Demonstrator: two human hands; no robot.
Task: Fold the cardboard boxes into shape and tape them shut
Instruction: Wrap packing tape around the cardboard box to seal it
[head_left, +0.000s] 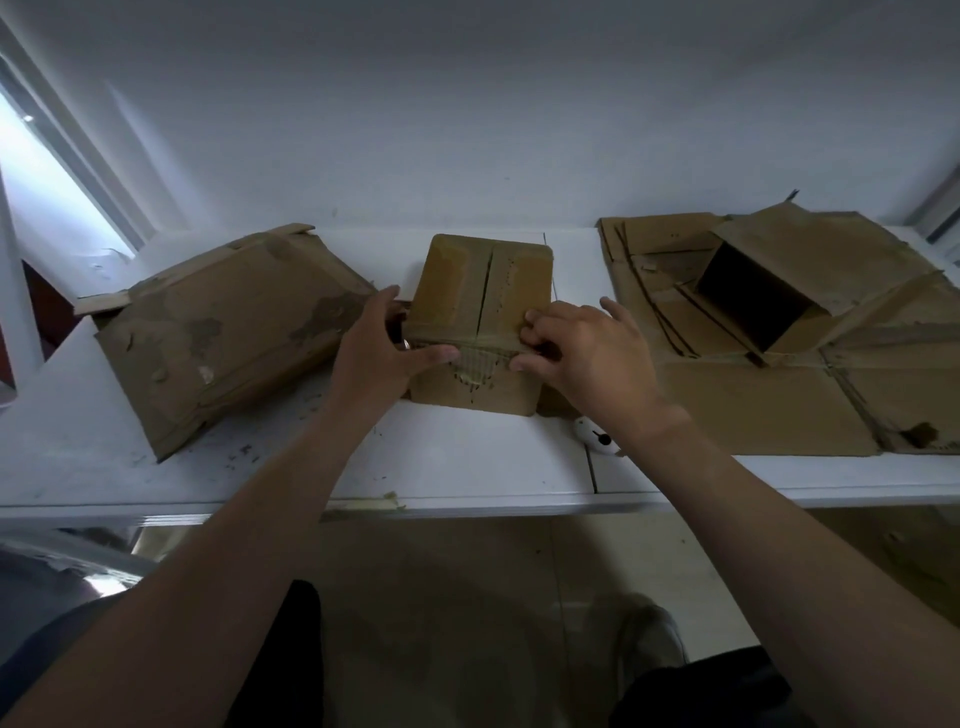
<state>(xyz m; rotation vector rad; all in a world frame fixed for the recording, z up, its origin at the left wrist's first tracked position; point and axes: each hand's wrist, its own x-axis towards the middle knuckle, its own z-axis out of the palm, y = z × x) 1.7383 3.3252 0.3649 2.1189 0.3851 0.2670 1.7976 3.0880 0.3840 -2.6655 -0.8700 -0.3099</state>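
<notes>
dim scene; daylight glare from window (47, 171) upper left; wide-angle edge bending; soft focus.

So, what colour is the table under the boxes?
The table is white, clearest in the head view.
</notes>
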